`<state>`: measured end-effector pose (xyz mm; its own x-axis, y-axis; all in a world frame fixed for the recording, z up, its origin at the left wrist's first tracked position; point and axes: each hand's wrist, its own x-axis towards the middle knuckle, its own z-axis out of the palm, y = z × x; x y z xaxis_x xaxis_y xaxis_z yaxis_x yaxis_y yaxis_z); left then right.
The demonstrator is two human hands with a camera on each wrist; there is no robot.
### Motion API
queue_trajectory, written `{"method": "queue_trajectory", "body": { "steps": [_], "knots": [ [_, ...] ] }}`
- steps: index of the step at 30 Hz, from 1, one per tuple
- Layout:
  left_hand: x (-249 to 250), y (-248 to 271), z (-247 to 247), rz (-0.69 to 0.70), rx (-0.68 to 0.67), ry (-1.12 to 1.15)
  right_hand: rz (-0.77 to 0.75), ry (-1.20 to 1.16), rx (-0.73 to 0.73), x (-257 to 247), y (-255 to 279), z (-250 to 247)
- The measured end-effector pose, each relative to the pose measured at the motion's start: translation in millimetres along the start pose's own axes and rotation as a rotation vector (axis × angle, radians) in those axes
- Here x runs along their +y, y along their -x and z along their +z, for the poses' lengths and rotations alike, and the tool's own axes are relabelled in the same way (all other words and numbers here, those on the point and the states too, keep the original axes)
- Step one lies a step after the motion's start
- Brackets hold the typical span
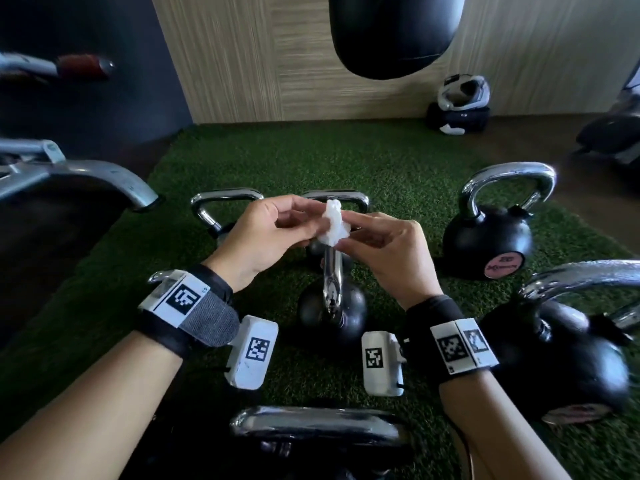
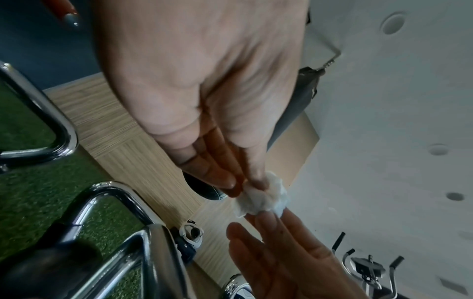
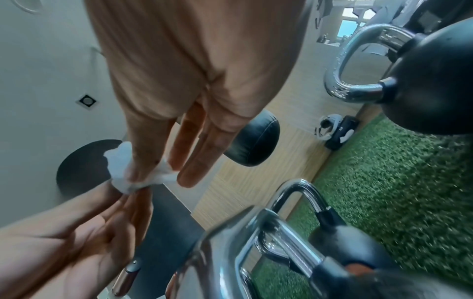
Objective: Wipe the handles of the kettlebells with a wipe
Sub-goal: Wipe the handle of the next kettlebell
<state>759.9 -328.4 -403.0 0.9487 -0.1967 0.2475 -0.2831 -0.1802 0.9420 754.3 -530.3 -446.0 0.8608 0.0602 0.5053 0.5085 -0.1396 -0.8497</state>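
**Wipe in both hands, above the kettlebells**

We see chrome-handled kettlebells [image 1: 488, 233] standing on the green turf [image 1: 381, 161], from nine to four o'clock around our hands; they look heavy and rigid, their handles slick. The crumpled white wipe [image 1: 333, 227] is soft and light; our left hand [image 1: 266, 233] and right hand [image 1: 384, 251] pinch it at the fingertips. We judge a fuller palm wrap suits the handles. The nearest kettlebell [image 1: 311, 431] is cut off at six o'clock.

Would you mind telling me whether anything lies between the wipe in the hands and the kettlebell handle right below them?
Nothing visible does. Both hands, left and right, pinch the wipe in open air just above the chrome handle of the nearest kettlebell; the gap below is clear.
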Motion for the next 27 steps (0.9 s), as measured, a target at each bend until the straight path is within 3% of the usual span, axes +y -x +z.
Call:
{"method": "queue_trajectory", "body": {
  "steps": [9,14,16,18,20,22,27],
  "knots": [
    [-12.8,-1.0,4.5,-0.024,-0.009,-0.051,0.100,-0.166,0.051,11.6,-1.2,8.7],
    [-39.5,6.9,-7.9,-0.126,-0.084,-0.146,0.185,-0.061,0.115,36.0,-4.4,0.8],
    [-63.6,8.1,-12.6,-0.232,-0.153,-0.274,0.245,0.067,0.198,52.6,-6.1,-9.7],
    [-84.8,11.0,-10.5,-0.343,-0.308,-0.494,0.352,0.219,0.247,68.4,-7.6,-19.3],
    [-101.6,16.5,1.2,-0.325,-0.484,-0.717,0.453,0.345,0.232,79.3,-6.7,-20.4],
    [-116.6,21.7,20.5,-0.229,-0.550,-0.817,0.480,0.437,0.176,85.5,-8.1,-13.4],
    [-124.4,26.0,49.6,-0.142,-0.362,-0.802,0.482,0.510,0.058,97.3,-16.7,13.0]
  ]
}}
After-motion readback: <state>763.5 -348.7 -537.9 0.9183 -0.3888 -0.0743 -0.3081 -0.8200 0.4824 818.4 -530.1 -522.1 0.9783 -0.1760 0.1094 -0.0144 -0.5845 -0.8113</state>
